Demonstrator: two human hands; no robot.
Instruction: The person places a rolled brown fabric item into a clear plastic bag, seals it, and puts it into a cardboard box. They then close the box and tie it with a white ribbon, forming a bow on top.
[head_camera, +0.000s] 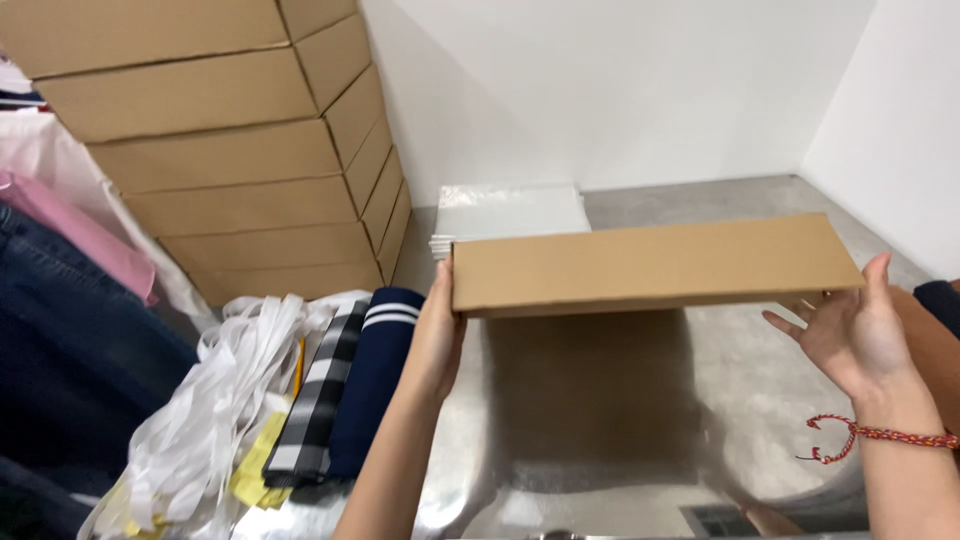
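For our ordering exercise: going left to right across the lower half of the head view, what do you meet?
Dark blue denim garment → heap of white plastic strips → black-and-white checked cloth → navy folded garment with white stripes → left hand → flat brown cardboard box → right hand.

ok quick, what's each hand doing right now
Left hand: closed on the left end of the flat cardboard box, holding it up.
Right hand: open, palm and fingers against the box's right end, supporting it.
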